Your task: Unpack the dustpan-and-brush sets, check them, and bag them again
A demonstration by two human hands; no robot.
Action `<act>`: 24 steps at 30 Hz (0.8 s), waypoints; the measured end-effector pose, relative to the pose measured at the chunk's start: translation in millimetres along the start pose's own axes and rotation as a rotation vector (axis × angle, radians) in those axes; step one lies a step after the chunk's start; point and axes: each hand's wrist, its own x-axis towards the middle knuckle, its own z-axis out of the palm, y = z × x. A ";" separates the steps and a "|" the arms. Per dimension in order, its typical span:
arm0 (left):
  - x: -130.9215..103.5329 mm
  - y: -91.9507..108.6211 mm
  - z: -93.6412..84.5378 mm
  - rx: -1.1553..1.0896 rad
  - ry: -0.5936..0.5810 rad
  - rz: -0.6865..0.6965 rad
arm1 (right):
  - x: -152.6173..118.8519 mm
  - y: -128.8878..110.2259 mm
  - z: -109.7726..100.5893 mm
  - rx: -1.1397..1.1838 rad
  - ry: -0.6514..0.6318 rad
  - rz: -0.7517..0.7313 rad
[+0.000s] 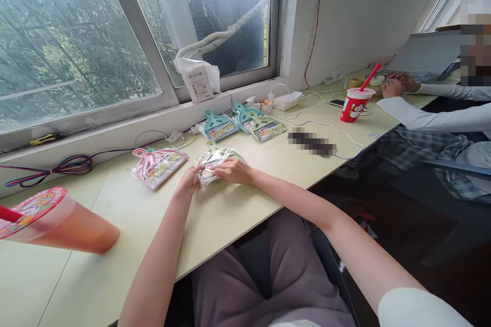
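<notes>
A pale green mini dustpan-and-brush set (222,153) in clear plastic wrap is on the table in front of me. My left hand (187,179) grips its left edge, with the fingers closed on the wrapper. Over its front part lies my right hand (233,170), fingers bent and pressing on the plastic. To the left sits a pink dustpan set (160,167), wrapped too, with a bit of teal at its handle. Behind my hands are a teal set (218,125), a second teal set (242,111) and a light green set (265,127) overlapping it.
A large drink cup (72,222) stands at the near left. Cables (72,164) run along the window sill. A blurred dark object (311,143) lies to the right, before a red cup (355,106) with a straw. Farther right, a co-worker's hands (397,86) rest over the table.
</notes>
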 end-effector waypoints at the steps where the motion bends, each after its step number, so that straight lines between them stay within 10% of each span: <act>1: -0.6 2.3 -0.7 -0.016 0.013 -0.020 | -0.6 0.0 -1.3 0.006 0.017 -0.050; 6: -4.3 9.6 -0.6 -0.148 0.115 0.125 | -2.6 6.4 -4.5 -0.066 0.078 -0.063; 15: -11.8 8.2 10.5 -0.236 0.091 0.304 | 0.8 28.3 -0.5 0.364 0.501 0.388; 24: -23.1 15.9 17.6 -0.232 -0.047 0.338 | 5.0 30.9 -7.5 1.093 0.417 0.759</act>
